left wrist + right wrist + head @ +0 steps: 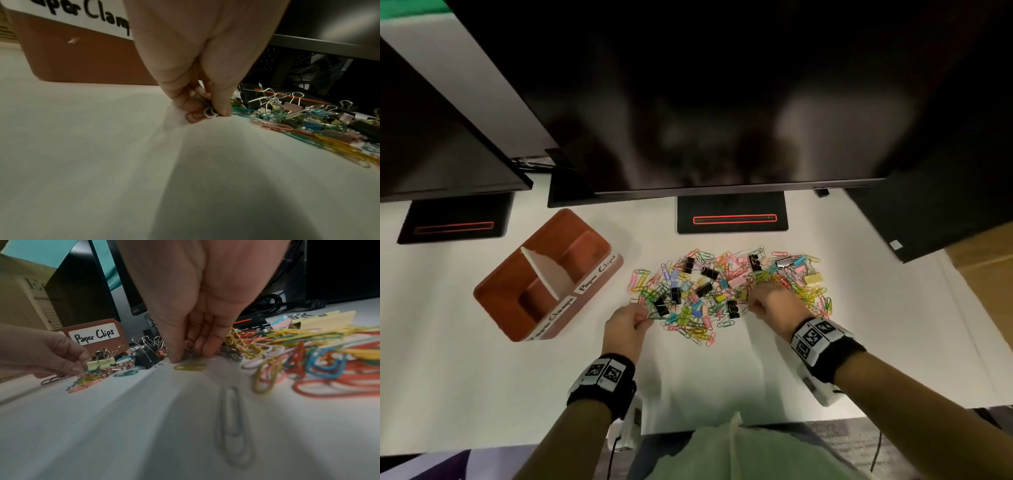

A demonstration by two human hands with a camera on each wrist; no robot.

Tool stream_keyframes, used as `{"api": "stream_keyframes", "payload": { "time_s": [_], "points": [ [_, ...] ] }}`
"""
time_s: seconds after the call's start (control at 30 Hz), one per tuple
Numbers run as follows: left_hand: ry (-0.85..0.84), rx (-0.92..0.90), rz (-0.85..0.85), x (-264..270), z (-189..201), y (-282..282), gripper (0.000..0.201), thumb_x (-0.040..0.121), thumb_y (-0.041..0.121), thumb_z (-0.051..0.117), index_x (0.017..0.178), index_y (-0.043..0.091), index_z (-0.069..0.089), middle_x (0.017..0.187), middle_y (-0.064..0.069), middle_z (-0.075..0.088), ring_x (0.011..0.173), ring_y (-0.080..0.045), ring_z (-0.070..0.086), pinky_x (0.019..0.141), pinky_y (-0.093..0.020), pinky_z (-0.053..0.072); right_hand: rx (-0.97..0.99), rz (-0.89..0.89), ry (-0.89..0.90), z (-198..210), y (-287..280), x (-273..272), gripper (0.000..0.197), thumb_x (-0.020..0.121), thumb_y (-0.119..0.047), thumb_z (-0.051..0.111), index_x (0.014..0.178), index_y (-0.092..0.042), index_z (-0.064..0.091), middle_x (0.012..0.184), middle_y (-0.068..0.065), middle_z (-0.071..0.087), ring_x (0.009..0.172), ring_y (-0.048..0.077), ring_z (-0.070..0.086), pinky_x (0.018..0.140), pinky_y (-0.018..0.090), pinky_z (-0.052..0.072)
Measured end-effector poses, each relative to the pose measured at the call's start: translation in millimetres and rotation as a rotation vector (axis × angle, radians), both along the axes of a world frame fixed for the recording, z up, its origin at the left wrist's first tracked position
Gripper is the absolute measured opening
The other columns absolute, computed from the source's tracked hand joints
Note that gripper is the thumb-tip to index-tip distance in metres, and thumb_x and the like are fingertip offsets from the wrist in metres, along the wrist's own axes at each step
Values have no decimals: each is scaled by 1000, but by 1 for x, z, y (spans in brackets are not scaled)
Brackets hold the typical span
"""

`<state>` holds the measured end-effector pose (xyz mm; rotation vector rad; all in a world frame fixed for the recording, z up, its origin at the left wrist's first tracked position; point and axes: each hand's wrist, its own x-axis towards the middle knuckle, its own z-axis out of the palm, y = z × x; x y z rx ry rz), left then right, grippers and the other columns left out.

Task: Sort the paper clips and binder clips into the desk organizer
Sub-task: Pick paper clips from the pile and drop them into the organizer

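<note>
- White desk (482, 394) surface is seen under two dark monitors (722, 102), each on a black stand base marked with a red outlined slot; two such bases (732, 216) are counted.
- One brown desk organizer (544, 274) is set at the left of the desk, split by a white divider into two compartments; both appear without clips. Two white labels are carried on its front, read as "Paper Clips" (94, 335) and "Paper Clamps" (82, 13).
- One mixed pile (726, 291) of coloured paper clips and binder clips is spread right of the organizer; too many are heaped for a count, though roughly nine black binder clips (709, 272) are made out.
- Two wrists are banded with black straps bearing printed square markers.
- The left hand (625, 325) is placed at the pile's left edge; a few paper clips (202, 112), silver and orange, are pinched between its curled fingers (220, 97).
- The right hand (774, 301) is lowered onto the pile's right part; its fingers (209, 344) are curled down around clips, beside a yellow paper clip (190, 366).
</note>
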<state>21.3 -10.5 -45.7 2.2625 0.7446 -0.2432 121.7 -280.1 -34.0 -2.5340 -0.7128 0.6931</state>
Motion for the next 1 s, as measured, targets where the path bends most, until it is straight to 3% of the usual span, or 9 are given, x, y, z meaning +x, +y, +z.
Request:
{"api": "stream_keyframes", "payload": {
  "time_s": [0.2,0.37,0.43,0.5,0.67,0.8,0.87,0.93,1.0],
  "points": [
    [7,109,-119,-2,-1,-1,12,82,5,64,92,0,64,91,-14,55,83,-30,55,75,-25,37,44,-32,-8,1,-3,-4,13,82,1,55,78,-11,60,76,-2,56,72,15,51,61,16,33],
    [63,-18,-108,-6,13,12,5,81,7,66,84,10,63,88,-8,61,80,-20,56,83,-29,47,143,32,-54,37,17,-7,9,83,-4,61,80,-13,62,76,-10,52,66,-4,45,61,3,34],
    [35,-86,-104,-11,30,24,15,80,7,67,76,18,58,82,-5,63,77,-18,57,81,-30,49,173,86,-51,53,43,-2,7,84,-6,61,82,-13,62,80,-6,57,70,0,47,66,5,35],
    [-59,-113,-113,-14,53,41,21,79,7,68,72,21,55,74,0,63,72,-15,58,72,-21,46,209,145,-79,68,79,6,6,84,-7,61,85,-12,62,85,-2,62,75,6,50,70,14,40],
    [-273,-125,18,5,105,96,13,78,9,70,78,16,60,73,5,65,67,-7,59,62,-10,43,414,249,-122,95,192,26,5,80,-4,63,83,-9,63,85,1,61,76,11,53,71,17,41],
    [-271,-106,73,30,110,120,14,77,14,72,84,18,60,81,3,65,68,-9,60,65,-27,52,418,235,-93,90,260,37,9,81,-9,65,90,-10,63,97,5,61,84,16,57,81,26,47],
    [-228,-67,45,37,105,122,21,77,21,73,95,17,62,94,2,63,81,-9,61,76,-34,56,366,225,-49,82,272,41,16,82,-12,65,98,-11,62,108,6,56,88,17,59,85,28,49],
    [-241,0,-24,36,104,119,32,77,24,72,107,16,61,110,2,55,94,-11,59,87,-31,52,382,206,-47,78,266,42,19,84,-13,64,102,-13,61,115,5,53,86,17,61,84,28,51],
    [-345,20,-104,29,105,111,32,79,24,71,108,17,60,111,4,50,96,-11,57,89,-26,49,444,122,-95,75,246,43,15,85,-14,62,100,-15,61,112,4,54,79,14,60,77,25,51]
  ]
}}
